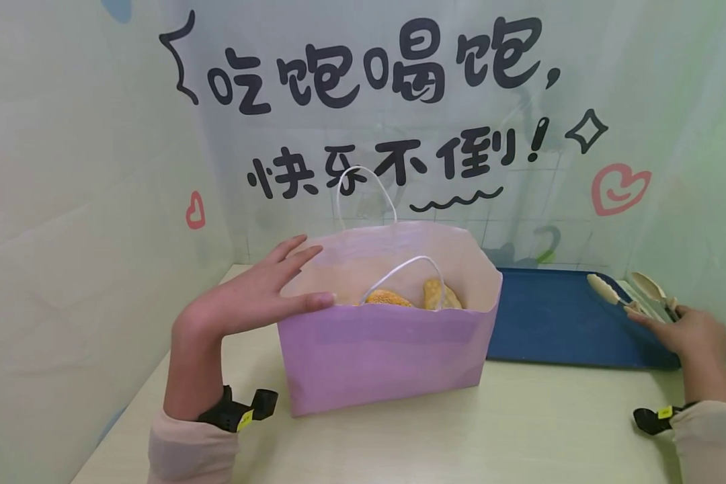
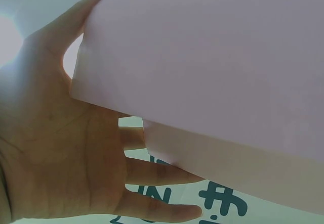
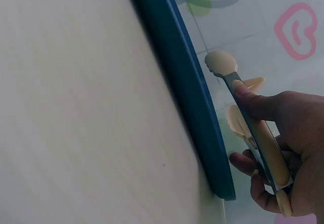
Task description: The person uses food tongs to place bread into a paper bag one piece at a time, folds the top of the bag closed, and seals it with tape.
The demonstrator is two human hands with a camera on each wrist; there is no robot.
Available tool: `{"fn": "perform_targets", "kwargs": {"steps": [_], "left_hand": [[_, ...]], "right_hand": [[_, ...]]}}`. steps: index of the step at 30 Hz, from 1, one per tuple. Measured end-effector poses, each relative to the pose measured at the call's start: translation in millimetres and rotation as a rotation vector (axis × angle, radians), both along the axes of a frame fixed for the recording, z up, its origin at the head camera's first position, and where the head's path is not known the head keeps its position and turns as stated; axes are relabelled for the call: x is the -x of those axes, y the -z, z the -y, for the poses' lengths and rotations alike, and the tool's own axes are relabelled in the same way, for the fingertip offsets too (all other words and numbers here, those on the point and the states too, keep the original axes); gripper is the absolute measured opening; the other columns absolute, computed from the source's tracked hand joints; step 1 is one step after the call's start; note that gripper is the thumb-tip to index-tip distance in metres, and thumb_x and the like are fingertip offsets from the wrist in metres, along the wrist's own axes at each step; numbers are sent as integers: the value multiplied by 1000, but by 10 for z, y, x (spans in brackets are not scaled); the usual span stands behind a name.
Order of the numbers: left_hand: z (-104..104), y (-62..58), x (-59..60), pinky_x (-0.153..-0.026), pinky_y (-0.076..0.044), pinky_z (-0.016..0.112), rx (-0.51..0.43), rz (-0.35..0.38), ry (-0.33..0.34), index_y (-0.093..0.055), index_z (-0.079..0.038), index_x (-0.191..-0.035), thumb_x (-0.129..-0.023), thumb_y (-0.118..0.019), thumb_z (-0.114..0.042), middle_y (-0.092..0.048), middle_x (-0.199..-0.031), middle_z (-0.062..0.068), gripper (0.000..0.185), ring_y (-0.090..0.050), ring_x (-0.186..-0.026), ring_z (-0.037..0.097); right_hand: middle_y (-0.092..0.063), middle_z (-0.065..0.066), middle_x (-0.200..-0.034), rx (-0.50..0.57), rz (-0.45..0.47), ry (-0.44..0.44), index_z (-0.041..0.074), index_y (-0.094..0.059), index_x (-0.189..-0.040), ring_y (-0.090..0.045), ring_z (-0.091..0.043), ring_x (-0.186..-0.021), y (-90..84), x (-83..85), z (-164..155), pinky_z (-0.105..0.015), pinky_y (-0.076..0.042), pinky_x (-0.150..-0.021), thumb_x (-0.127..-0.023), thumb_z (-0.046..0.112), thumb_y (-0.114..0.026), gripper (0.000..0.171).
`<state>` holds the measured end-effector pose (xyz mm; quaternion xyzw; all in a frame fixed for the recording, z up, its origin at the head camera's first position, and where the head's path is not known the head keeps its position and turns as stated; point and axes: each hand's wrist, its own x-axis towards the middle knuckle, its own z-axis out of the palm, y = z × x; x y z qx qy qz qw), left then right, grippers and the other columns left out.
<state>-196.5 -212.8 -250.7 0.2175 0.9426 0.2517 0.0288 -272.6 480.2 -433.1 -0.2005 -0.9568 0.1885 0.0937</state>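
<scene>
A pink paper bag (image 1: 387, 356) with white cord handles stands on the table, and browned bread rolls (image 1: 408, 296) show inside its mouth. My left hand (image 1: 260, 292) lies flat against the bag's left end, fingers straight, thumb along the front rim; in the left wrist view the left hand (image 2: 66, 148) presses the bag's wall (image 2: 217, 67). My right hand (image 1: 686, 333) grips cream-tipped tongs (image 1: 632, 292) over the right end of a blue tray (image 1: 550, 323). In the right wrist view the right hand (image 3: 283, 148) curls round the tongs (image 3: 238, 90) beside the tray's rim (image 3: 187, 87).
The pale table (image 1: 490, 430) has bare room in front of the bag and tray. A backdrop (image 1: 375, 107) printed with black characters and pink hearts closes the back, and pale panels close both sides.
</scene>
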Motion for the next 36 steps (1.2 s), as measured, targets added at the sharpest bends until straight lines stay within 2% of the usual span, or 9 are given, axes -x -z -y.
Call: {"fn": "perform_targets", "kwargs": {"steps": [6,13,20,26,31,36], "left_hand": [[2,-3,4,-121,-27,66,2,-4,2,-24,-26,-170,-94,-61,-75,-2,-177,0,98,-14,-162,33],[0,-4,-2,-122,-26,66,-8,3,4,-24,-26,-170,-94,-61,-75,-1,-177,0,98,-12,-162,33],[1,-3,-7,-122,-26,66,-3,-3,3,-24,-26,-170,-94,-61,-75,-1,-177,0,98,-12,-162,33],[0,-3,-12,-121,-27,66,-3,-3,3,-24,-26,-170,-94,-61,-74,-2,-177,0,97,-13,-162,33],[-1,-5,-9,-121,-26,66,-11,-4,4,-24,-26,-170,-95,-62,-73,-1,-177,1,97,-12,-162,33],[3,3,-5,-121,-27,67,-10,-8,6,-23,-29,-170,-94,-62,-74,1,-178,2,97,-12,-162,34]], "right_hand": [[-43,-49,-136,14,48,43,-18,-27,-154,-54,-59,-104,45,12,-58,-60,-49,-82,-91,78,-60,120],[-34,-49,-146,24,152,84,-16,-19,-156,-47,-62,-124,102,21,-41,-62,-48,-98,-91,79,-58,121],[-42,-50,-134,23,170,33,-19,-32,-150,-53,-61,-111,114,-15,-65,-59,-50,-89,-92,77,-58,115],[-45,-50,-130,3,198,23,-21,-34,-146,-55,-57,-106,83,-40,-29,-57,-50,-87,-94,75,-58,111],[-50,-48,-121,-29,208,1,-23,-39,-137,-57,-52,-97,54,-27,-35,-52,-51,-81,-94,75,-59,109],[-46,-50,-126,-26,214,-17,-23,-35,-142,-56,-57,-104,61,-7,-78,-56,-51,-86,-93,76,-59,113]]}}
